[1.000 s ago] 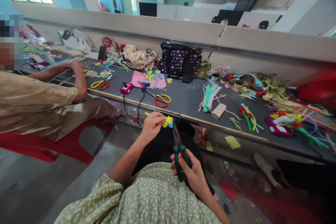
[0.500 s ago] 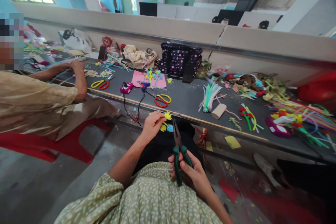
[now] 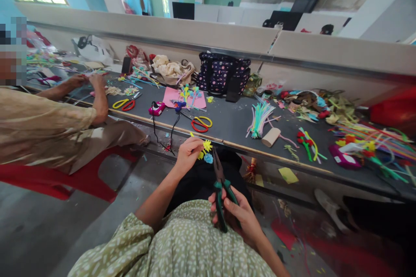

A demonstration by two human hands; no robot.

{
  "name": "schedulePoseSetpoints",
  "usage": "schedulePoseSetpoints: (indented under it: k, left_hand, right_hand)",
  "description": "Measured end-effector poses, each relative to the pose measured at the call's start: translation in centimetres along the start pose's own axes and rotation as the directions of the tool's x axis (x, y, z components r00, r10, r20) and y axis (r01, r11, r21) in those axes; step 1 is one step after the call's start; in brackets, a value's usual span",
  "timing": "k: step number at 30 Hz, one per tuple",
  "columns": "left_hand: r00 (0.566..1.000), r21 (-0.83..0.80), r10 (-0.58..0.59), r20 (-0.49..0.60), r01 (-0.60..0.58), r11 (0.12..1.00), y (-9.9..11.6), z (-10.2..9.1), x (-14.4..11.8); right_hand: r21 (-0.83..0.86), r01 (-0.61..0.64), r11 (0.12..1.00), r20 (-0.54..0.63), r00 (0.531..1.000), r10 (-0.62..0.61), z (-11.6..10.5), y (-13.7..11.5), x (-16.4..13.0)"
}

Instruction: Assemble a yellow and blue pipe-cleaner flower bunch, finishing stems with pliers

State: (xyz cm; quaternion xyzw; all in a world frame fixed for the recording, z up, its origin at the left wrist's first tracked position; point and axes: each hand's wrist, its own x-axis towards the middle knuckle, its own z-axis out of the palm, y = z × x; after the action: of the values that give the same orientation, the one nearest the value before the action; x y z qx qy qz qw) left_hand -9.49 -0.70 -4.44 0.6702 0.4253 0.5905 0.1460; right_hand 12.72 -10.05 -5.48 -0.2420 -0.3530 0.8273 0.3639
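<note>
— What am I seeing at the hands?

— I'm watching the left hand [image 3: 187,152] pinching a small fuzzy flower [image 3: 205,149] of yellow and blue pipe cleaner, fingers curled tight around its stem; it's hovering just below the near edge of the worktable [image 3: 227,125]; the right hand [image 3: 238,216] is wrapping closed around the green rubbery handles of a pair of pliers [image 3: 220,188], whose slim dark metal nose is pointing up, its tip just beside the flower; I can't tell whether they're touching.

— And around them?

— The lap is showing a green dotted fabric; on the dark, matte table top I'm seeing red-and-yellow scissors [image 3: 201,124], a flat pink sheet [image 3: 177,97], a bundle of pale fuzzy stems [image 3: 259,120] beside a stubby cardboard roll [image 3: 271,137], and a soft navy dotted bag [image 3: 223,74] at the back; to the left another person's hand [image 3: 95,81] is resting on the table.
</note>
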Motion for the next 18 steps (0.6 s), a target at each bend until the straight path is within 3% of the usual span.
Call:
schedulePoseSetpoints:
  k: [10,18]
  left_hand:
    - [0.999,0.012,0.038,0.002,-0.038,0.999,0.6,-0.1,0.1]
    - [0.998,0.020,0.060,0.013,-0.061,0.998,0.9,-0.3,0.2]
  right_hand:
    - [-0.005,-0.025,1.000,0.034,0.999,0.025,-0.2,0.1,0.0]
    - [-0.052,0.000,0.999,-0.011,1.000,-0.001,0.1,0.3,0.0]
